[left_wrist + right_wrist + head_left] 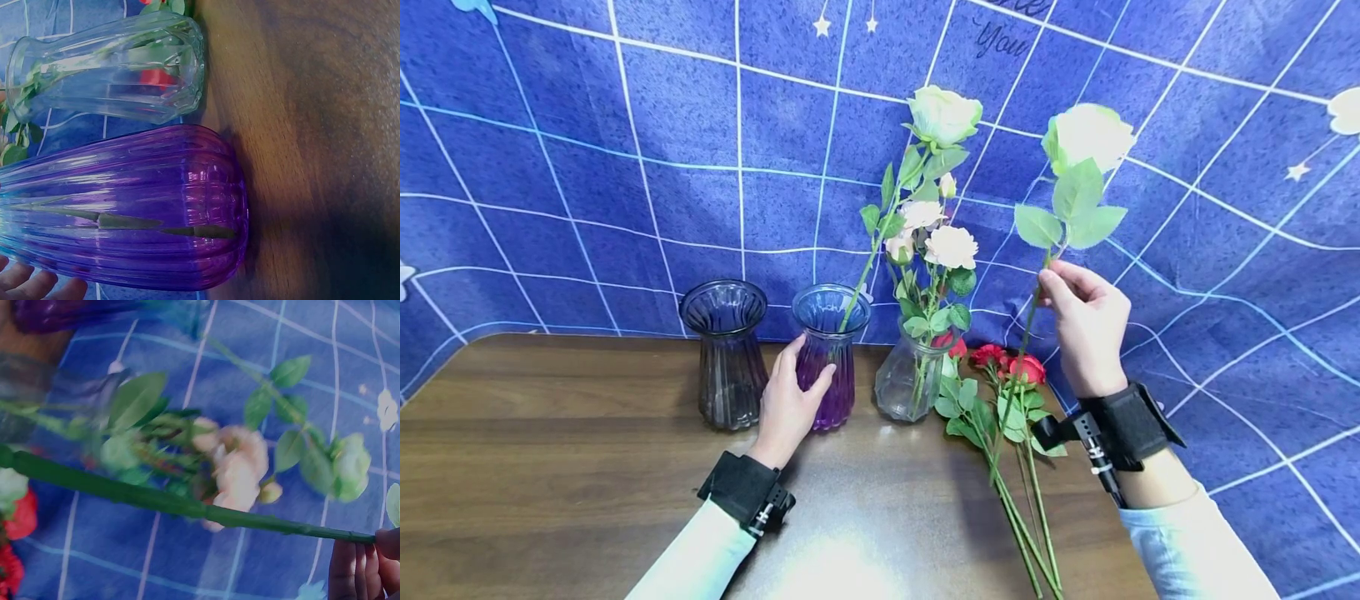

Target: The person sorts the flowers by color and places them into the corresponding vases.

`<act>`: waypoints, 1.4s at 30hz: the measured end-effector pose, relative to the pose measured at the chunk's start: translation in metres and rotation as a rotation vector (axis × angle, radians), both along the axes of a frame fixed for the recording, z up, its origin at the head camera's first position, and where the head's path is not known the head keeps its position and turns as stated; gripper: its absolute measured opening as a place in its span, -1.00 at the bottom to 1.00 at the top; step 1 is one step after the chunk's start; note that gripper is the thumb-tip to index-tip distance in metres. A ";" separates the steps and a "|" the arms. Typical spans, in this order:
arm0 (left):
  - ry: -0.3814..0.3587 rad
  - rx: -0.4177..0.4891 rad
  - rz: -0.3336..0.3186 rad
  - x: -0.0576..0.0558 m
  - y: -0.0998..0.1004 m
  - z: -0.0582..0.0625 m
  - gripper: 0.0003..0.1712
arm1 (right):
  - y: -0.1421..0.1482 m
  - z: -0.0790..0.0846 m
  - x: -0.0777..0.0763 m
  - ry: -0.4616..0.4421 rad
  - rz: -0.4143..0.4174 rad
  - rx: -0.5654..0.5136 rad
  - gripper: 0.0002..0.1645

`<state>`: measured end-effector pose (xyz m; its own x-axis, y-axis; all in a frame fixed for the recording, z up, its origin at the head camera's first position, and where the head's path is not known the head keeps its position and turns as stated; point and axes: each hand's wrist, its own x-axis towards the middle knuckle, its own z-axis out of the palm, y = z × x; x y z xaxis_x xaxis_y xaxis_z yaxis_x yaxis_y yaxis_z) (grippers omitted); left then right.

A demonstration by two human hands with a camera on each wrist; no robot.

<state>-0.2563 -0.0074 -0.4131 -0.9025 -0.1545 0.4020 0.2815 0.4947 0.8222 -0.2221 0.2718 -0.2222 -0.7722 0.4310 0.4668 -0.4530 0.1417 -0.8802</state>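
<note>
My left hand (pixel 788 408) holds the purple-blue glass vase (pixel 837 375) at its left side, fingers along the side and thumb across the front. In the left wrist view its fingertips (pixel 39 284) lie right at the ribbed glass. A white rose (pixel 943 117) leans to the right out of this vase, its stem end visible through the glass. My right hand (pixel 1090 325) pinches another white rose (pixel 1090 137) just below its leaves, raised upright at the right. Its long green stem (pixel 187 503) slants down over the red roses.
A dark grey vase (pixel 726 392) stands left of the purple one. To the right, a clear vase (pixel 898 387) holds pale pink roses (pixel 951 247). Red roses (pixel 1027 368) lie on the wooden table (pixel 587 467) by the blue gridded backdrop (pixel 677 108), their stems pointing toward the front.
</note>
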 end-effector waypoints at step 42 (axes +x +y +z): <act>-0.003 -0.003 0.012 0.001 0.000 0.001 -0.27 | -0.125 0.125 -0.044 0.307 0.109 -0.249 -0.73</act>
<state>-0.2549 -0.0072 -0.4120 -0.9016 -0.1643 0.4000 0.2732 0.5006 0.8214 -0.2660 0.1470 -0.0968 -0.6605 0.4831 0.5748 -0.7009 -0.1222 -0.7027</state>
